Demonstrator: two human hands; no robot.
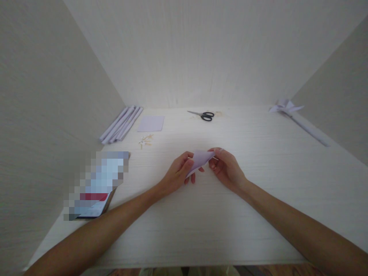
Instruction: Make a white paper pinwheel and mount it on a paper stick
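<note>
Above the middle of the table, a folded piece of pale purple paper (199, 159) is held between both hands. My left hand (179, 170) pinches its left side, with the thumb on top and several fingers below. At the paper's upper right corner, my right hand (225, 166) grips the edge between thumb and fingertips. The underside of the paper is hidden. Farther back on the table lie a flat purple paper sheet (151, 123) and scissors (205, 115) with black handles.
Several rolled paper tubes (122, 124) lie at the back left, with small pale sticks (146, 141) nearby. A partly blurred tablet-like device (100, 184) rests beside my left forearm. At the right stands or lies a paper flower (287, 107) with a long stem. Walls enclose the white table (273, 153).
</note>
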